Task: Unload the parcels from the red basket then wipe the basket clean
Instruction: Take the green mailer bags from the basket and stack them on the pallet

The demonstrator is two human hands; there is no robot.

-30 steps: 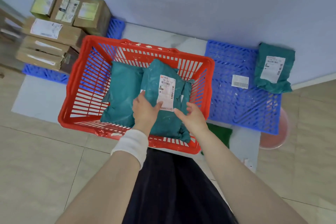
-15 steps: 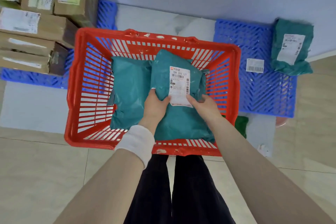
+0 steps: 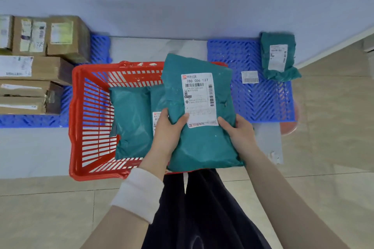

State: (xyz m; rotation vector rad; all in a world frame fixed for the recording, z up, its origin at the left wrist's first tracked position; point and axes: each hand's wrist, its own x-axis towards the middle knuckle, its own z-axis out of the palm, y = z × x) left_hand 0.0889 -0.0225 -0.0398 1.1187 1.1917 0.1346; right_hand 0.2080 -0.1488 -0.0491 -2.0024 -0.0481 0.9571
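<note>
A red slatted basket [image 3: 93,119] stands on the floor in front of me. Both hands hold a teal parcel [image 3: 200,143] with a white label, lifted above the basket's right half. My left hand [image 3: 168,133] grips its left edge and my right hand [image 3: 238,133] grips its right edge. Inside the basket lies another teal parcel [image 3: 131,123], and a third teal parcel [image 3: 156,101] with a label shows partly behind the lifted one. The basket's right side is hidden by the held parcel.
A blue plastic pallet [image 3: 259,99] lies to the right with a teal parcel [image 3: 278,56] and a loose label [image 3: 250,77] on it. Cardboard boxes [image 3: 40,62] are stacked on another blue pallet [image 3: 30,120] at the left. A wall runs behind.
Both hands have lifted the labelled teal parcel up out of the basket and toward the right; a third parcel underneath has come into sight.
</note>
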